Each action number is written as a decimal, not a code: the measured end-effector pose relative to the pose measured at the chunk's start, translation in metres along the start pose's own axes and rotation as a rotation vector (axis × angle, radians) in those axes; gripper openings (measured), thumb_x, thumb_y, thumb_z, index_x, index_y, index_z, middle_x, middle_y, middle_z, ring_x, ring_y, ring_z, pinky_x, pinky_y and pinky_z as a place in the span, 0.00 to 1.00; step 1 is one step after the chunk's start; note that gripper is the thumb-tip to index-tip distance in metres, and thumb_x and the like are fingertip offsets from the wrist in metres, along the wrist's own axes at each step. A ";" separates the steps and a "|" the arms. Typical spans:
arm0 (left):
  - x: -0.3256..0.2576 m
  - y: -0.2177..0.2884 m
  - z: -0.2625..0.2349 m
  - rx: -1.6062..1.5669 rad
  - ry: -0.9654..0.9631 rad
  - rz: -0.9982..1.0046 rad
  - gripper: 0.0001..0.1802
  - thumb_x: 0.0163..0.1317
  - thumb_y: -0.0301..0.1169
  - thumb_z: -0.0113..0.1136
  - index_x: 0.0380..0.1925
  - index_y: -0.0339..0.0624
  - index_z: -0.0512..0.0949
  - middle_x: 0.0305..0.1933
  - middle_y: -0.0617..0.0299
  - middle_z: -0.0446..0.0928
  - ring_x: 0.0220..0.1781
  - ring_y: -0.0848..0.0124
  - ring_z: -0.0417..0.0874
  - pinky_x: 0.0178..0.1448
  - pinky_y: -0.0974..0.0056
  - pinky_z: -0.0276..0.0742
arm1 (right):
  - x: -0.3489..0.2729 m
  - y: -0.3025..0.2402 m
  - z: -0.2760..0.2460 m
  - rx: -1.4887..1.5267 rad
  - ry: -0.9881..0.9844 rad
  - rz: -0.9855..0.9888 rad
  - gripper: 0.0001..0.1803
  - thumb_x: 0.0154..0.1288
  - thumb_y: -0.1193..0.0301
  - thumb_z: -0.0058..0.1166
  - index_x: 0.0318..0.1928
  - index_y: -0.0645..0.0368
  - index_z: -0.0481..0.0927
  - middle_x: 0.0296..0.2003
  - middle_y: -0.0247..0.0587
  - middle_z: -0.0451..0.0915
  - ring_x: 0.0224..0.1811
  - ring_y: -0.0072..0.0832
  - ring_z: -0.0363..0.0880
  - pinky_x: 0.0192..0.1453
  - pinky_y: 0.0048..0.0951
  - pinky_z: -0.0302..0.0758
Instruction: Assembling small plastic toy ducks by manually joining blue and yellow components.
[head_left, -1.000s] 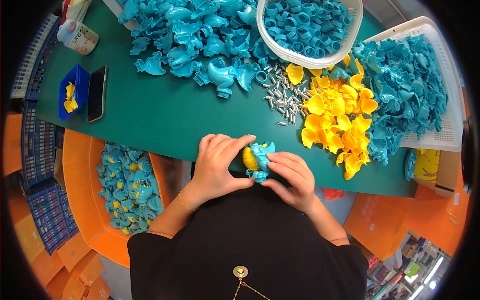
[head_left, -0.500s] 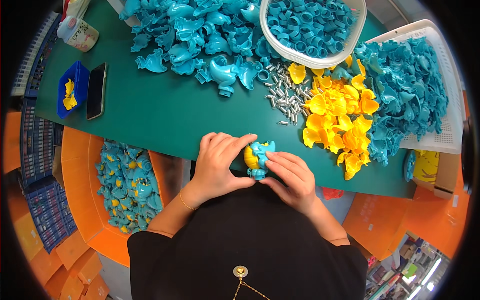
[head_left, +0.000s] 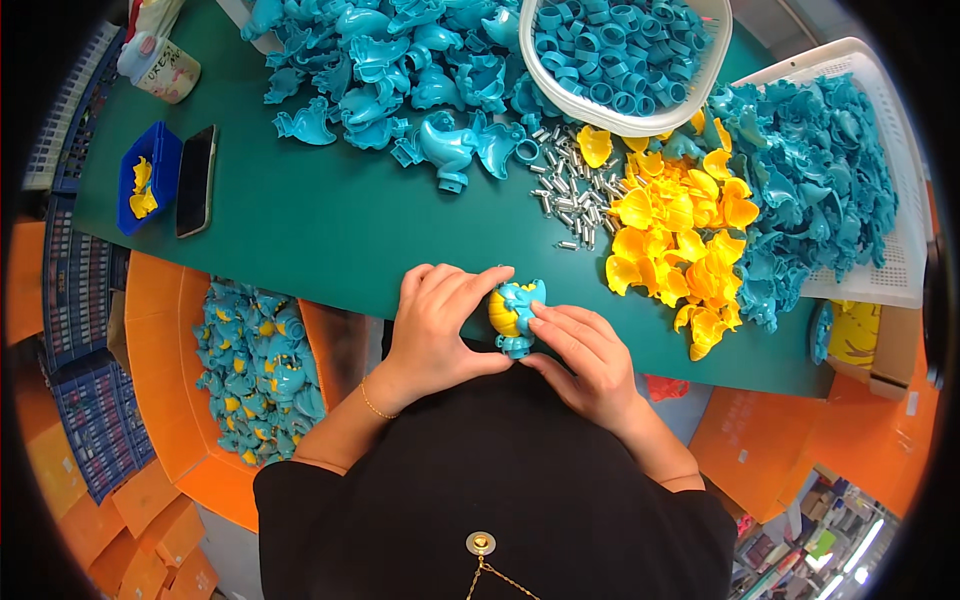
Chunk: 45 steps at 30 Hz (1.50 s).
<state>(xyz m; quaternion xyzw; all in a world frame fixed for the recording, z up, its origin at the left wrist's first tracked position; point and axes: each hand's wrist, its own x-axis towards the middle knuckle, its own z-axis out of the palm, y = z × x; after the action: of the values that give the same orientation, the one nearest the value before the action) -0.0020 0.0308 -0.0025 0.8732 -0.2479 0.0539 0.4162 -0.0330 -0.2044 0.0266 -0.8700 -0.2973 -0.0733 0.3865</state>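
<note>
My left hand (head_left: pixel 440 322) and my right hand (head_left: pixel 583 355) together grip a small teal plastic toy with a yellow part (head_left: pixel 516 312) at the near edge of the green table (head_left: pixel 330 225). The fingers of both hands press on it from either side. A pile of yellow plastic pieces (head_left: pixel 680 240) lies just to the right, and a scatter of small metal screws (head_left: pixel 570 185) lies beyond the toy.
Teal shell halves (head_left: pixel 400 70) are heaped at the back. A white basket of teal rings (head_left: pixel 625 50) and a white tray of teal parts (head_left: pixel 830 170) stand at right. A phone (head_left: pixel 196 180) and blue bin (head_left: pixel 148 180) lie left. An orange crate of assembled toys (head_left: pixel 255 370) sits below.
Both hands have stayed on the toy at the table's near edge; only small finger shifts show.
</note>
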 end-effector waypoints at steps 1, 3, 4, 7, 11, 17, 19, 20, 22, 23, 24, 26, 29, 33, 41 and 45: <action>0.000 0.000 0.000 0.003 0.003 -0.002 0.49 0.34 0.39 0.83 0.64 0.51 0.79 0.46 0.65 0.82 0.52 0.62 0.80 0.67 0.52 0.66 | 0.002 0.000 0.000 -0.003 0.001 -0.008 0.31 0.53 0.77 0.78 0.59 0.64 0.83 0.60 0.51 0.85 0.55 0.49 0.86 0.59 0.41 0.84; 0.000 0.001 0.002 0.000 0.013 -0.007 0.49 0.34 0.39 0.83 0.64 0.51 0.79 0.46 0.65 0.82 0.52 0.62 0.80 0.67 0.52 0.66 | 0.007 -0.001 0.000 -0.006 0.003 -0.015 0.31 0.53 0.77 0.78 0.59 0.64 0.83 0.60 0.50 0.85 0.55 0.48 0.86 0.59 0.42 0.84; -0.001 0.001 0.002 -0.004 0.024 -0.012 0.49 0.34 0.39 0.84 0.64 0.51 0.79 0.46 0.65 0.81 0.52 0.62 0.81 0.66 0.52 0.66 | 0.010 -0.001 0.000 -0.004 -0.007 -0.017 0.31 0.53 0.77 0.78 0.59 0.64 0.83 0.60 0.50 0.85 0.54 0.48 0.86 0.59 0.42 0.84; -0.003 -0.001 0.006 -0.007 0.051 -0.004 0.49 0.33 0.39 0.84 0.64 0.51 0.78 0.46 0.64 0.81 0.52 0.63 0.81 0.66 0.53 0.66 | 0.013 -0.003 -0.003 -0.002 -0.032 -0.015 0.30 0.54 0.77 0.77 0.59 0.65 0.83 0.60 0.50 0.85 0.54 0.48 0.86 0.59 0.42 0.84; -0.002 0.003 0.005 -0.021 0.038 -0.002 0.48 0.32 0.37 0.83 0.63 0.48 0.80 0.49 0.64 0.82 0.51 0.63 0.81 0.66 0.53 0.66 | 0.003 0.000 -0.006 -0.051 -0.067 -0.028 0.31 0.54 0.78 0.77 0.60 0.65 0.82 0.60 0.50 0.85 0.54 0.48 0.86 0.58 0.42 0.84; -0.001 0.001 0.003 -0.031 0.029 -0.020 0.47 0.33 0.37 0.83 0.63 0.48 0.80 0.46 0.66 0.82 0.45 0.67 0.81 0.65 0.55 0.66 | 0.008 0.004 -0.005 -0.005 -0.049 -0.044 0.31 0.52 0.78 0.77 0.59 0.65 0.83 0.60 0.50 0.85 0.53 0.48 0.85 0.57 0.41 0.83; -0.001 0.002 0.004 -0.039 0.033 -0.023 0.47 0.34 0.37 0.83 0.63 0.48 0.80 0.44 0.67 0.81 0.43 0.68 0.81 0.65 0.56 0.66 | 0.002 0.001 -0.011 -0.046 -0.054 -0.049 0.31 0.54 0.78 0.76 0.61 0.64 0.82 0.61 0.49 0.84 0.53 0.47 0.84 0.58 0.41 0.83; 0.000 0.002 0.004 -0.037 0.035 -0.026 0.47 0.34 0.37 0.83 0.63 0.48 0.80 0.44 0.67 0.81 0.43 0.68 0.81 0.65 0.56 0.66 | 0.000 0.001 -0.013 -0.089 -0.058 -0.050 0.32 0.55 0.79 0.75 0.62 0.63 0.81 0.63 0.48 0.83 0.54 0.46 0.84 0.58 0.40 0.82; 0.000 0.001 0.004 -0.047 0.052 -0.007 0.46 0.34 0.37 0.83 0.63 0.48 0.80 0.44 0.67 0.81 0.44 0.67 0.81 0.65 0.56 0.66 | 0.000 0.001 -0.012 -0.100 -0.043 -0.058 0.32 0.55 0.79 0.75 0.62 0.63 0.82 0.63 0.47 0.83 0.53 0.45 0.84 0.58 0.40 0.82; 0.000 0.001 0.005 -0.048 0.052 -0.009 0.46 0.34 0.37 0.83 0.63 0.48 0.80 0.44 0.67 0.81 0.44 0.67 0.81 0.65 0.56 0.66 | -0.001 0.000 -0.011 -0.113 -0.026 -0.064 0.32 0.55 0.79 0.75 0.62 0.62 0.82 0.63 0.46 0.83 0.53 0.45 0.83 0.58 0.40 0.82; -0.001 0.001 0.005 -0.040 0.052 -0.014 0.46 0.34 0.37 0.83 0.63 0.48 0.80 0.44 0.67 0.81 0.44 0.67 0.81 0.65 0.56 0.66 | -0.002 0.000 -0.011 -0.112 -0.028 -0.063 0.32 0.55 0.79 0.75 0.62 0.62 0.82 0.63 0.46 0.83 0.53 0.45 0.83 0.58 0.40 0.82; -0.001 0.001 0.005 -0.032 0.053 -0.019 0.46 0.34 0.37 0.82 0.62 0.48 0.80 0.44 0.67 0.81 0.44 0.67 0.81 0.65 0.56 0.66 | 0.000 0.002 -0.008 -0.090 -0.001 -0.064 0.33 0.50 0.79 0.77 0.60 0.64 0.83 0.61 0.48 0.85 0.53 0.46 0.83 0.58 0.41 0.82; -0.001 0.002 0.004 -0.038 0.057 -0.012 0.46 0.34 0.36 0.82 0.62 0.48 0.80 0.44 0.67 0.81 0.44 0.67 0.81 0.65 0.55 0.66 | 0.001 0.003 -0.005 -0.078 -0.037 -0.064 0.31 0.55 0.79 0.75 0.62 0.62 0.82 0.63 0.46 0.83 0.54 0.44 0.83 0.58 0.39 0.82; 0.000 0.002 0.004 -0.046 0.058 -0.019 0.47 0.33 0.36 0.82 0.62 0.48 0.80 0.44 0.67 0.81 0.44 0.67 0.81 0.64 0.55 0.66 | 0.004 0.002 -0.003 -0.083 -0.048 -0.061 0.31 0.56 0.79 0.74 0.63 0.62 0.81 0.63 0.46 0.83 0.54 0.44 0.83 0.58 0.40 0.83; -0.001 0.000 0.006 -0.040 0.100 0.006 0.48 0.32 0.37 0.84 0.62 0.47 0.80 0.45 0.64 0.82 0.48 0.63 0.82 0.65 0.53 0.67 | 0.026 -0.001 -0.015 -0.040 -0.151 -0.068 0.33 0.51 0.80 0.76 0.61 0.65 0.81 0.62 0.49 0.84 0.53 0.47 0.83 0.57 0.41 0.83; 0.000 -0.002 0.005 -0.046 0.076 -0.009 0.47 0.33 0.38 0.85 0.62 0.46 0.81 0.46 0.62 0.82 0.50 0.62 0.82 0.65 0.53 0.68 | 0.017 0.003 -0.010 -0.065 -0.149 -0.068 0.33 0.51 0.81 0.75 0.61 0.65 0.82 0.62 0.49 0.84 0.53 0.47 0.83 0.57 0.41 0.83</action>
<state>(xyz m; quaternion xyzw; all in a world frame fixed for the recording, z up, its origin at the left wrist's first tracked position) -0.0018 0.0280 -0.0067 0.8619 -0.2290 0.0794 0.4454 -0.0165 -0.2050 0.0382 -0.8744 -0.3522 -0.0311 0.3323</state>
